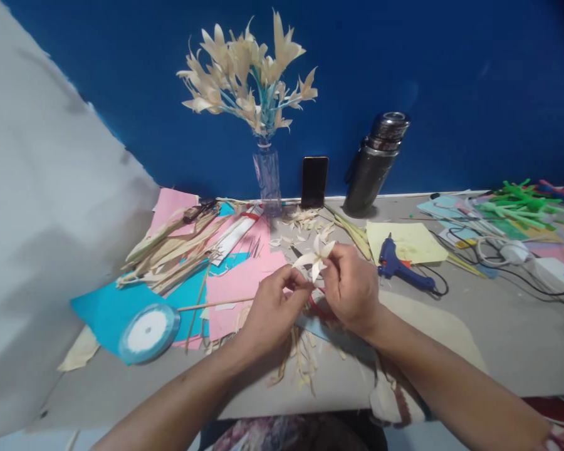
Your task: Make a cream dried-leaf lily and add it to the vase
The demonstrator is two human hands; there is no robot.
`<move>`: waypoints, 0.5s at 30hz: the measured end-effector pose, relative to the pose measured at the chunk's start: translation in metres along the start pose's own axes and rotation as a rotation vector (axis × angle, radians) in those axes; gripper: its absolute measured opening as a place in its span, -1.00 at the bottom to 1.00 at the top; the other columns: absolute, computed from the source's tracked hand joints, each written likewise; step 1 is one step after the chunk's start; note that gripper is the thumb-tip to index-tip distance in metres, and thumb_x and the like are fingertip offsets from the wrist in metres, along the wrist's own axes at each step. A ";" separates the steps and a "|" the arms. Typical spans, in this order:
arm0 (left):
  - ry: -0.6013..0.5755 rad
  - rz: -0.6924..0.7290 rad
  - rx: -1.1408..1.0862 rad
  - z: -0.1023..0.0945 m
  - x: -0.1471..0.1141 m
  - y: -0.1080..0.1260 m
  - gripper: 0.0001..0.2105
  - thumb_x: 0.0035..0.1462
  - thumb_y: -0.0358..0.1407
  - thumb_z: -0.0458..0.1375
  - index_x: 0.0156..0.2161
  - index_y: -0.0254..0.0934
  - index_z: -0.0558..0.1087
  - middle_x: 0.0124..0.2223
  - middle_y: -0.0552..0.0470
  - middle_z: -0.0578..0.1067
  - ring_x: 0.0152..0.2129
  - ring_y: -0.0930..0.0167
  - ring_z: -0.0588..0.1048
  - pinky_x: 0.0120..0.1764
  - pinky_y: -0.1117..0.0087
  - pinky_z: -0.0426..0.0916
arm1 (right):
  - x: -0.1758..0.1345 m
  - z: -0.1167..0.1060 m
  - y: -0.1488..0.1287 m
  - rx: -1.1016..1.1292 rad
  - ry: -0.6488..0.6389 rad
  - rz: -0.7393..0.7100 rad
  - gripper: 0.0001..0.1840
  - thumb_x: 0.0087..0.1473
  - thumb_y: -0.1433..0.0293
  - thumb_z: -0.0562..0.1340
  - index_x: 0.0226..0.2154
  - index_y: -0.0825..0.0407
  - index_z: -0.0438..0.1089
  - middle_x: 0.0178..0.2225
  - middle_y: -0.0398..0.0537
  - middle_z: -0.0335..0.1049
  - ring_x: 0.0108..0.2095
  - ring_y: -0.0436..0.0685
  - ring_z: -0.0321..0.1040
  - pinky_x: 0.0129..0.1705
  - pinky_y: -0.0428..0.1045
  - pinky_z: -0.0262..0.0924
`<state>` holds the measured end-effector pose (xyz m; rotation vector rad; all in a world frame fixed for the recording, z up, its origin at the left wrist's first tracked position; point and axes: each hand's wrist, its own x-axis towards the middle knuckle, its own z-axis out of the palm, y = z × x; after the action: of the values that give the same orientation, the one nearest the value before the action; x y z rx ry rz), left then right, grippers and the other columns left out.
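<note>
"Why hold it so?"
"The right hand (352, 289) has its fingers closed on a pale flower (316, 257), probably leaving petals free. The left hand (278, 299) curls its fingers just below; I can't tell their grip. Both wrists angle inward."
"And the far bottle (267, 178)?"
"Likely keeps the flower bunch (244, 62) upright."

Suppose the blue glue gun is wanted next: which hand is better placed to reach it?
Probably the right hand: the blue glue gun lies to its right, nearer than to the left hand. Both hands are at the pale flower.
</note>
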<state>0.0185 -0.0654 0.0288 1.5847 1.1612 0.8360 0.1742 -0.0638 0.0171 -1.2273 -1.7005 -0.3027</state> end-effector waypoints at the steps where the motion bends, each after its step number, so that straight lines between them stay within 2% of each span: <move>1: -0.008 0.003 0.005 0.000 0.000 0.000 -0.87 0.09 -0.33 0.11 -0.47 -0.27 0.36 -0.49 0.10 0.41 -0.52 0.44 0.40 -0.42 0.45 0.28 | -0.002 0.000 -0.002 -0.008 -0.002 -0.038 -0.82 0.30 0.41 0.04 -0.27 0.01 0.35 -0.46 -0.10 0.46 -0.45 0.08 0.40 -0.37 -0.04 0.14; 4: 0.003 0.048 0.015 0.002 0.001 -0.001 -0.87 0.08 -0.36 0.08 -0.49 -0.27 0.36 -0.51 0.11 0.41 -0.50 0.43 0.38 -0.39 0.44 0.28 | -0.007 0.000 -0.007 -0.044 -0.110 -0.112 -0.77 0.31 0.39 0.06 -0.33 0.01 0.39 -0.51 -0.10 0.42 -0.46 0.08 0.35 -0.35 -0.03 0.07; 6: 0.035 0.091 0.063 0.004 0.001 -0.003 -0.89 0.05 -0.38 0.08 -0.48 -0.26 0.37 -0.51 0.10 0.41 -0.48 0.41 0.37 -0.37 0.43 0.27 | -0.011 0.000 -0.009 -0.060 -0.210 -0.119 -0.76 0.30 0.37 0.08 -0.34 0.01 0.40 -0.52 -0.10 0.40 -0.48 0.08 0.31 -0.36 -0.01 0.03; 8: 0.061 0.100 0.139 0.005 0.001 -0.006 -0.90 0.01 -0.40 0.07 -0.50 -0.26 0.36 -0.52 0.11 0.40 -0.50 0.42 0.34 -0.38 0.42 0.24 | -0.013 0.001 -0.011 -0.063 -0.249 -0.117 -0.77 0.29 0.37 0.08 -0.33 0.00 0.41 -0.52 -0.09 0.40 -0.47 0.08 0.32 -0.36 -0.01 0.02; 12: 0.040 0.044 0.141 0.005 0.003 -0.011 -0.87 -0.03 -0.40 0.07 -0.56 -0.25 0.29 -0.57 0.12 0.34 -0.56 0.44 0.29 -0.45 0.43 0.18 | -0.009 0.003 -0.009 -0.041 -0.155 -0.061 -0.77 0.31 0.37 0.06 -0.30 0.00 0.40 -0.51 -0.10 0.43 -0.46 0.09 0.36 -0.36 -0.03 0.07; 15: -0.003 0.003 -0.065 0.005 0.004 -0.011 -0.93 -0.05 -0.43 0.06 -0.50 -0.25 0.30 -0.53 0.11 0.40 -0.53 0.42 0.39 -0.43 0.44 0.26 | -0.003 0.004 -0.004 0.006 -0.040 0.034 -0.81 0.30 0.41 0.05 -0.26 0.02 0.36 -0.49 -0.11 0.46 -0.48 0.07 0.39 -0.38 -0.06 0.11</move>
<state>0.0210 -0.0620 0.0166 1.5341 1.1190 0.8644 0.1690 -0.0646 0.0141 -1.2639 -1.7114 -0.2542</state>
